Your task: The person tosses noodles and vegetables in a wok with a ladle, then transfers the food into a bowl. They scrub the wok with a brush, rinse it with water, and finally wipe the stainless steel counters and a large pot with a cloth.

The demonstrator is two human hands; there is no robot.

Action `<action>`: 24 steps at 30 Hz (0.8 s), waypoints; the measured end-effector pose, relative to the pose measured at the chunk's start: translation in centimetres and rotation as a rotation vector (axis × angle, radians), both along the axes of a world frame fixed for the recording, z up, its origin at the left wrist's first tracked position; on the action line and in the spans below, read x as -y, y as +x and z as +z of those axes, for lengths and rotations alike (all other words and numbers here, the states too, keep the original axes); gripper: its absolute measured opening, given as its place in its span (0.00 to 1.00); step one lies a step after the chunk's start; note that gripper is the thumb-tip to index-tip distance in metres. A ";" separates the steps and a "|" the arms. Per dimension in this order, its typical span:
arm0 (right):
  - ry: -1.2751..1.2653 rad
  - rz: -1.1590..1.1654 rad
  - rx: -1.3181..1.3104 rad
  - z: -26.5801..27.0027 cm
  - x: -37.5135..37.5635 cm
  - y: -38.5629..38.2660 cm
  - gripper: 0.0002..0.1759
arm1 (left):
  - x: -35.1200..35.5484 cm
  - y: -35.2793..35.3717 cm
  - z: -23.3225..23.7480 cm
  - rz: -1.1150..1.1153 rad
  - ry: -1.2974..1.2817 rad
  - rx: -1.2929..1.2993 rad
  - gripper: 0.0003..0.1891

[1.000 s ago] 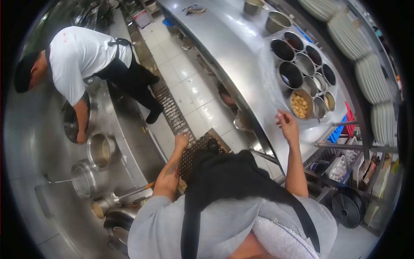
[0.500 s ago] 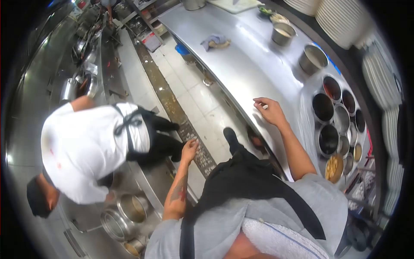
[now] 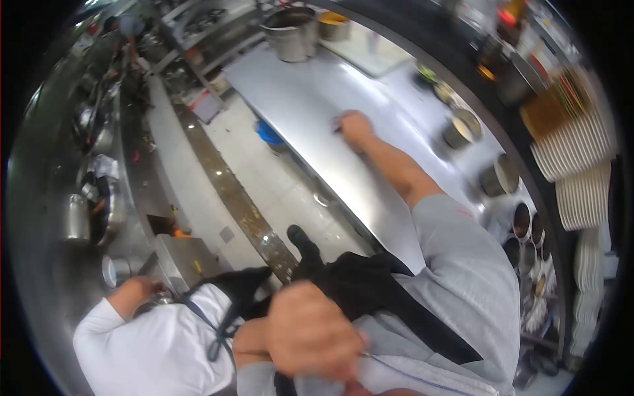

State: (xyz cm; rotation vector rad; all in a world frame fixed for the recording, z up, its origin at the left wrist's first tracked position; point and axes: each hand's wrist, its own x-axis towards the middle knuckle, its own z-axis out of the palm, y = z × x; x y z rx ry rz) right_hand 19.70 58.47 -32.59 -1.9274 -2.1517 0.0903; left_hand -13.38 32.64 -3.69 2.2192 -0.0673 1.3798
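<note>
My right hand (image 3: 356, 129) rests on the steel counter (image 3: 297, 92), its fingers curled around a cloth that is almost wholly hidden, with only a dark edge (image 3: 338, 124) showing at the fingertips. Close to the camera, my left hand (image 3: 314, 333) is raised in front of my chest. It is smeared by motion, but the fingers look curled into a fist; anything inside is hidden. Near it a white towel with a blue stripe (image 3: 422, 376) lies over my grey shirt.
At lower left a co-worker in a white shirt (image 3: 158, 343) stands close. A large pot (image 3: 288, 39) and a white board (image 3: 370, 49) occupy the counter's far end. Metal pots (image 3: 461, 129) line its right side, below stacked plates (image 3: 574, 148). A drain channel (image 3: 224, 175) crosses the tiled floor.
My right hand has reached farther along the counter, to where the cloth lay in view. My left hand has risen from beside my leg to my chest. The view has shifted.
</note>
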 end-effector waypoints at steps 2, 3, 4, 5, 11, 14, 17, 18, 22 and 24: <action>0.088 -0.302 -0.116 -1.6 -7.3 1.8 0.13 | -4.2 -2.9 2.7 -0.176 0.146 -0.075 0.10; 0.075 -0.473 -0.148 -0.2 -8.6 1.8 0.15 | -6.1 -4.7 3.2 -0.181 0.168 -0.081 0.10; 0.061 -0.520 -0.168 -0.3 -9.7 2.3 0.19 | -8.3 -6.1 3.6 -0.104 0.084 -0.036 0.08; 0.138 -0.491 -0.121 -2.3 -10.6 3.7 0.24 | -10.7 -7.2 4.0 -0.017 -0.014 0.014 0.05; -0.026 -0.787 0.116 5.0 -7.0 -1.6 0.39 | -32.7 -8.2 -0.5 0.365 -0.097 -0.103 0.15; 0.072 -0.678 0.012 1.6 -7.2 -0.5 0.39 | -42.1 -8.0 -5.4 0.307 -0.394 -0.213 0.14; -0.164 -0.727 -0.064 -0.7 -11.4 -3.0 0.35 | -50.0 -7.0 -9.6 0.305 -0.513 -0.259 0.13; -0.168 -0.722 -0.135 0.2 -13.7 -5.8 0.32 | -52.5 -6.7 -10.4 0.254 -0.523 -0.274 0.13; -0.077 -0.514 -0.193 -2.6 -28.7 -17.0 0.25 | -65.9 -6.6 -13.4 0.325 -0.583 -0.494 0.13; 0.051 -0.447 -0.255 -2.4 -37.9 -19.6 0.23 | -73.5 -7.0 -16.8 0.344 -0.611 -0.571 0.13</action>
